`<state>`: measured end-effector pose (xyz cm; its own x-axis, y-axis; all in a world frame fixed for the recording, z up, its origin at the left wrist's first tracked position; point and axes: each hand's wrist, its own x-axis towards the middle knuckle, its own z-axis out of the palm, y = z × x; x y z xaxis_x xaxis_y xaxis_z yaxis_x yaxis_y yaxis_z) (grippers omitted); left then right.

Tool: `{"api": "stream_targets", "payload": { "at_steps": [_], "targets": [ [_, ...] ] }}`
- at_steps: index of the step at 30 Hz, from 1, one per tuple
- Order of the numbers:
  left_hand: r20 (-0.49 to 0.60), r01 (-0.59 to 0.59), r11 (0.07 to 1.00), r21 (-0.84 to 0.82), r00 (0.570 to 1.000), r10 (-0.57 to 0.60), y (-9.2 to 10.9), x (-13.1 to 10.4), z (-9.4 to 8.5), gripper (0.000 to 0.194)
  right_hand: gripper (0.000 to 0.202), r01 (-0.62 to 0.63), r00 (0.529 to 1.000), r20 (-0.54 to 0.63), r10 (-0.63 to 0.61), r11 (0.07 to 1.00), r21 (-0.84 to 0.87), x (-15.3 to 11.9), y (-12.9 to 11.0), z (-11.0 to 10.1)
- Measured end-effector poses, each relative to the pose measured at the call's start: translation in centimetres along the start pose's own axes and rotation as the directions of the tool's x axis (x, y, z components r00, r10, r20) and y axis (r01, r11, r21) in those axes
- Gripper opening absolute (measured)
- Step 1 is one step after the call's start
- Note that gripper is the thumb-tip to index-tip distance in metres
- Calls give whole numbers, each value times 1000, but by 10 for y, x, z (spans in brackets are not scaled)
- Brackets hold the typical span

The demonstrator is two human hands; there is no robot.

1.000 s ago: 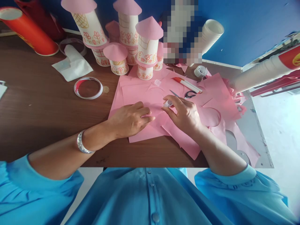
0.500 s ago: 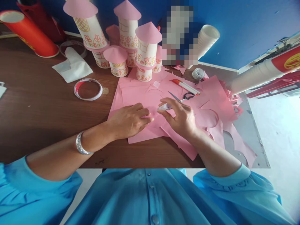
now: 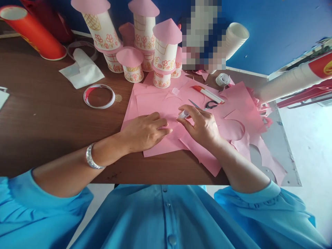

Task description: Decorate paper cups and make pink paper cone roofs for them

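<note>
My right hand (image 3: 203, 125) grips a small white glue stick (image 3: 184, 114) between thumb and fingers, just above the pink paper (image 3: 153, 100). To its left, my left hand (image 3: 149, 133) lies with bent fingers on the paper, holding it down at the fingertips; what exactly is pinched there is partly hidden. A small clear cap (image 3: 175, 91) rests on the sheets above both hands. Scissors (image 3: 211, 104) with dark handles lie past my right hand, close to white-and-orange markers (image 3: 209, 94).
Paper-cup towers (image 3: 167, 50) with pink cone roofs stand at the back. Pink offcuts (image 3: 255, 138) cover the right side. On the left are a tape roll (image 3: 85, 100), a white tissue (image 3: 81, 71) and a red tube (image 3: 33, 34). Stacked white cups (image 3: 234, 39) lean behind.
The glue stick in my right hand has tilted and shows less of its length. My left hand stays on the paper. The whole view has shifted slightly.
</note>
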<state>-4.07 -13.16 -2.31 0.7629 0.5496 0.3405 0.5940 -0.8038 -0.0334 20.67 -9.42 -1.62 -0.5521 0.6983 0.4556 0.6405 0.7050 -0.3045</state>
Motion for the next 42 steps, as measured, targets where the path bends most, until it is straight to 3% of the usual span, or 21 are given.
{"api": "stream_targets", "payload": {
  "at_steps": [9,12,16,18,24,31,36,42],
  "targets": [
    [-14,-8,1000,13,1000,8,-1,-1,1,23,17,-14,999,-34,11,996,-86,-4,6,-3],
    [-1,4,1000,-3,1000,-4,-1,-1,0,22,17,3,996,-93,-15,991,-134,-6,10,-7],
    [10,2,999,-45,1000,-2,-1,-1,-1,22,19,-81,981,-187,59,990,-112,-8,5,-10],
    [23,8,999,-53,1000,-7,-1,0,-2,21,21,-92,983,-163,82,994,-52,-9,-3,-5],
    [3,3,1000,-11,1000,-3,0,1,-4,20,19,28,997,-69,-27,1000,12,-5,-14,11],
    [59,14,1000,-16,998,-13,-1,1,-4,23,18,19,1000,3,-19,997,-79,-3,-5,1],
    [24,-13,999,-30,1000,14,-2,0,-4,21,17,38,999,0,-39,989,-143,-6,0,-4],
    [4,8,1000,-27,1000,-8,-1,-1,-1,23,18,31,985,-160,-65,978,-208,-8,9,-14]
  ]
}}
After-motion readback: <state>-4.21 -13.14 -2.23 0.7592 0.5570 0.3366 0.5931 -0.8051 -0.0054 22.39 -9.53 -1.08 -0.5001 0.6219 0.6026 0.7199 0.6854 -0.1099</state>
